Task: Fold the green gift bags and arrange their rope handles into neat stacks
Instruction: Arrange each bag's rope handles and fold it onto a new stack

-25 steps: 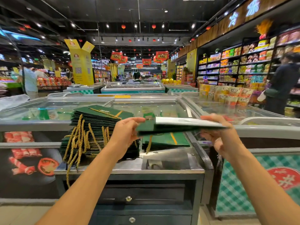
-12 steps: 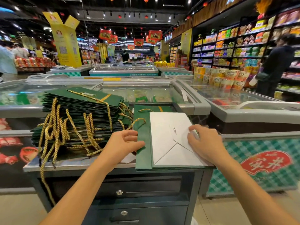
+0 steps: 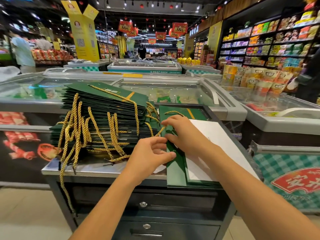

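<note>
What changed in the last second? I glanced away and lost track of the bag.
The folded bag came down from mid-air to lie flat beside the tall stack. The right hand then slid left off its white base to the rope handle; the left hand pinches its left edge. The stack stayed put.

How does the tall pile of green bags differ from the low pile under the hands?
The tall pile of green paper gift bags is many bags high; the low pile of green paper bags is only a few. The tall pile's top shows green; the low pile's shows white. The left hand and right hand touch only the low pile. Both have gold rope handles.
</note>
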Motion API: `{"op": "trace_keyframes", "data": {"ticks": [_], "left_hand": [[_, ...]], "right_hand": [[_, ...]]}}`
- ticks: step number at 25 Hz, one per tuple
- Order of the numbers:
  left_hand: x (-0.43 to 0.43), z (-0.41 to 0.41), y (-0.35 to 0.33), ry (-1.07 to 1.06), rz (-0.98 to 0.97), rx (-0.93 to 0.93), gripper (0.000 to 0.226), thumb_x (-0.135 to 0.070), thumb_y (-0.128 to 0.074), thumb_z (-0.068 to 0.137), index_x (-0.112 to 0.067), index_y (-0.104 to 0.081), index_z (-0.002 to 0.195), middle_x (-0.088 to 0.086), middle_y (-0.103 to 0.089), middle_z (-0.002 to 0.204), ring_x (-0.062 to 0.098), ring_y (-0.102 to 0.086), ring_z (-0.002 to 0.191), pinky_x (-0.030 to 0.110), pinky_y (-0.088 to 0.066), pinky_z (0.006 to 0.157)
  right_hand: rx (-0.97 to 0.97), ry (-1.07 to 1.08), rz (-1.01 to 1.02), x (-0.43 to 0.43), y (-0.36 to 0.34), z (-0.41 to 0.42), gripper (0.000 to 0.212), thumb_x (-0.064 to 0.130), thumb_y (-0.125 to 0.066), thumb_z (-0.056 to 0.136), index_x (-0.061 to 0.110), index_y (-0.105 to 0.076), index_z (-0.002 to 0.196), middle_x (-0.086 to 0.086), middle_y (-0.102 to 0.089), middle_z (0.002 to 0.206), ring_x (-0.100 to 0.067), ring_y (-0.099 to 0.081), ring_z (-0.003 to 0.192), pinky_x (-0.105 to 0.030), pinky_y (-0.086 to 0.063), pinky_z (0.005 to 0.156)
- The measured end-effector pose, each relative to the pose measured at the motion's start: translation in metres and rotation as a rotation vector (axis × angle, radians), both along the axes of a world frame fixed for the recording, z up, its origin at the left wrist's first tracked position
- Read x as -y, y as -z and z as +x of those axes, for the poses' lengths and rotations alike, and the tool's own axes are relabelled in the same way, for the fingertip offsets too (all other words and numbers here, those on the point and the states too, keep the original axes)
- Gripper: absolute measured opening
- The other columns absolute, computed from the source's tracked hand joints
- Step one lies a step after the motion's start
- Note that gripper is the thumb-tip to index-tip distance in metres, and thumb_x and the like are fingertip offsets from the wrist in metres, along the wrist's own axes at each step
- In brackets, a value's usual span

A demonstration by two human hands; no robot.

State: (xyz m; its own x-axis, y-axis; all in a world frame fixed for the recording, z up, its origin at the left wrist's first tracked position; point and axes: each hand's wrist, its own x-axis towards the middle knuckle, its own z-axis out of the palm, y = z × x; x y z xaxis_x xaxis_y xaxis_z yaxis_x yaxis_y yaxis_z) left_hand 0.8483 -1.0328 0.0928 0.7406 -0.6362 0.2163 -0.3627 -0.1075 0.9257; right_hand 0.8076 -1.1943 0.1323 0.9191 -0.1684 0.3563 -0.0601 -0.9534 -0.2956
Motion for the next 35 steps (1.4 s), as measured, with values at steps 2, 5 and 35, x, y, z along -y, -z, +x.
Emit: {"op": "trace_keyframes", "data": {"ticks": [2, 5, 35], "left_hand": [[-0.001, 0.0, 0.001, -0.003, -0.01, 0.005, 0.058, -0.017, -0.087, 0.078, -0.011, -0.063, 0.13, -0.004, -0.073, 0.106, 0.001, -0.073, 0.082, 0.017, -0.058, 0.076], [-0.001, 0.002, 0.004, -0.003, -0.03, -0.005, 0.058, -0.018, -0.088, 0.077, -0.009, -0.065, 0.129, 0.0, -0.074, 0.109, 0.005, -0.074, 0.083, 0.023, -0.06, 0.081], [-0.002, 0.001, 0.002, 0.004, 0.005, 0.036, 0.063, -0.029, -0.086, 0.078, -0.016, -0.063, 0.135, -0.001, -0.071, 0.119, -0.004, -0.07, 0.088, 0.016, -0.057, 0.084]], "right_hand": [[0.097, 0.032, 0.035, -0.002, 0.003, 0.0, 0.014, 0.022, -0.068, 0.094, 0.018, -0.072, 0.107, -0.001, -0.062, 0.124, -0.02, -0.055, 0.118, -0.039, -0.047, 0.098], [0.315, 0.024, 0.528, 0.003, -0.007, -0.013, 0.009, 0.022, -0.064, 0.097, 0.013, -0.068, 0.096, 0.0, -0.069, 0.103, -0.017, -0.064, 0.099, -0.034, -0.054, 0.082], [0.123, 0.105, 0.118, 0.034, 0.006, -0.089, 0.031, 0.007, -0.065, 0.093, 0.024, -0.072, 0.118, 0.011, -0.067, 0.117, -0.003, -0.056, 0.108, -0.009, -0.04, 0.089]]}}
